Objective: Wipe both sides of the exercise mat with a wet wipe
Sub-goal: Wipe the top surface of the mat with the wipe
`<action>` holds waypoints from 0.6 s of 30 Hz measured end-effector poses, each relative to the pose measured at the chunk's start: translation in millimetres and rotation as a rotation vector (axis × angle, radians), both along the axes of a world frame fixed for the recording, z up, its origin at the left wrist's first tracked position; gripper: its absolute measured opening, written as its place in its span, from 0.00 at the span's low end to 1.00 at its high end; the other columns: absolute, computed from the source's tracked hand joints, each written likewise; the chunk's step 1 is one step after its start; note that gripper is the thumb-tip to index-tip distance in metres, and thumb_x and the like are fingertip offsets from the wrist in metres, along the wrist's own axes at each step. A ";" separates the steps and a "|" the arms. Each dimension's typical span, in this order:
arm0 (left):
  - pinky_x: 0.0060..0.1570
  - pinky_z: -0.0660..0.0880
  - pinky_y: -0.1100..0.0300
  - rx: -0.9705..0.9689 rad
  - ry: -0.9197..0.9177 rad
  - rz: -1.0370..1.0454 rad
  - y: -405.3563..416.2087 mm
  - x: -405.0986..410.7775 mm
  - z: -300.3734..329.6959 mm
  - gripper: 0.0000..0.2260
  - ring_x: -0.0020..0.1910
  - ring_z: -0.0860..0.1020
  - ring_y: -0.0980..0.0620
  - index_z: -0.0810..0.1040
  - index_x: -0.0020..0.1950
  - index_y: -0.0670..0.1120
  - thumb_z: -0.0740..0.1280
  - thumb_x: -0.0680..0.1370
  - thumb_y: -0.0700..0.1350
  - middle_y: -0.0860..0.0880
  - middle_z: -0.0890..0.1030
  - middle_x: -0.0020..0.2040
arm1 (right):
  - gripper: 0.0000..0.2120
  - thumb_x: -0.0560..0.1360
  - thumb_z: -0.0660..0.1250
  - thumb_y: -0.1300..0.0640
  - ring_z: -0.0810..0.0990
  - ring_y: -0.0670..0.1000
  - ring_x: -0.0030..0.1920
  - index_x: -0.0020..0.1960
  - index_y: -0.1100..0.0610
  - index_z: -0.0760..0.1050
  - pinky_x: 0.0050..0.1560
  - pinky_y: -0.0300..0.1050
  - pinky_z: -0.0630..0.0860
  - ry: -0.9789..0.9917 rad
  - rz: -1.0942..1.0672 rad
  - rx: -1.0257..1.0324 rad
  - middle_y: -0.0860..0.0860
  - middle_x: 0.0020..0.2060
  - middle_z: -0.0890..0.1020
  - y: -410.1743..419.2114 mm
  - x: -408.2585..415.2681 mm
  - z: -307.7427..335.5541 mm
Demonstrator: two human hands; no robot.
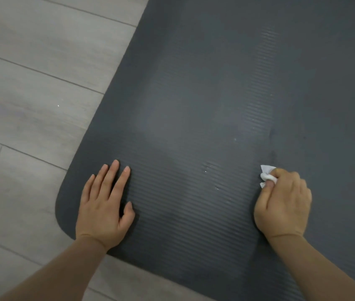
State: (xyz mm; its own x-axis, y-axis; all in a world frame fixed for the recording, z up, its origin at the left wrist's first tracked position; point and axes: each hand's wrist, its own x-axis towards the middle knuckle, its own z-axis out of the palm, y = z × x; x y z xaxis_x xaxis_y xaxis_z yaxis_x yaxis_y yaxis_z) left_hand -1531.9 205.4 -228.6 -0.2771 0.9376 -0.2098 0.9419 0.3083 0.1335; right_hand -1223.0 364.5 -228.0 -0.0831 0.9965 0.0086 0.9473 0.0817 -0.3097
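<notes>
A grey plank floor (31, 88) is lying under a dark ribbed exercise mat (205, 105), which is filling the picture from the centre to 3 o'clock. The long axis of the mat is running from about 6 o'clock towards 12 or 1 o'clock, with a rounded corner at 8 o'clock. The left hand (104, 205) is resting flat near that corner, fingers straight, pressing the mat down. The right hand (283, 205), at 4 o'clock, is gripping a bunched white wet wipe (266, 175) against the mat. The first side seems to be in wiping, judging from faint damp bands. The next move probably calls for long strokes along the ribs, and later turning the mat over.
</notes>
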 end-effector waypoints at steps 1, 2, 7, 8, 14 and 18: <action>0.77 0.51 0.45 0.010 0.001 0.002 0.5 0.7 0.3 0.33 0.79 0.56 0.44 0.59 0.80 0.47 0.55 0.74 0.54 0.45 0.58 0.80 | 0.14 0.73 0.52 0.54 0.70 0.56 0.42 0.50 0.58 0.73 0.45 0.52 0.65 0.009 0.013 -0.009 0.53 0.41 0.72 2.4 1.2 -0.2; 0.77 0.51 0.45 0.009 0.005 0.003 0.1 0.6 0.1 0.33 0.79 0.57 0.43 0.60 0.80 0.47 0.55 0.74 0.54 0.44 0.58 0.80 | 0.14 0.73 0.52 0.54 0.70 0.56 0.42 0.50 0.58 0.73 0.45 0.52 0.65 0.010 0.027 -0.021 0.53 0.42 0.72 4.6 2.6 -0.9; 0.77 0.51 0.45 -0.016 0.030 0.030 1.2 7.6 0.7 0.33 0.78 0.58 0.41 0.62 0.79 0.44 0.56 0.73 0.53 0.43 0.60 0.79 | 0.13 0.73 0.53 0.55 0.70 0.55 0.41 0.50 0.57 0.73 0.44 0.50 0.64 0.058 0.092 0.002 0.51 0.41 0.73 4.1 9.3 -1.3; 0.77 0.52 0.44 -0.016 0.032 0.033 1.4 8.3 1.2 0.33 0.77 0.59 0.40 0.63 0.78 0.44 0.56 0.73 0.53 0.42 0.61 0.79 | 0.13 0.73 0.53 0.55 0.70 0.55 0.41 0.50 0.57 0.73 0.44 0.49 0.63 0.071 0.094 -0.003 0.51 0.41 0.72 4.7 9.2 -0.9; 0.75 0.55 0.41 0.036 0.013 0.029 5.8 7.7 4.5 0.32 0.76 0.61 0.39 0.65 0.77 0.43 0.56 0.73 0.52 0.41 0.63 0.78 | 0.12 0.73 0.53 0.55 0.70 0.56 0.40 0.50 0.58 0.72 0.43 0.50 0.63 0.070 0.089 0.048 0.52 0.40 0.72 5.5 8.4 -2.5; 0.75 0.54 0.41 -0.028 0.038 0.017 4.6 12.0 5.2 0.32 0.76 0.60 0.37 0.64 0.77 0.42 0.55 0.73 0.51 0.39 0.62 0.77 | 0.13 0.74 0.52 0.54 0.70 0.58 0.42 0.51 0.58 0.71 0.45 0.53 0.64 0.028 0.101 0.022 0.55 0.42 0.73 6.4 9.4 -3.4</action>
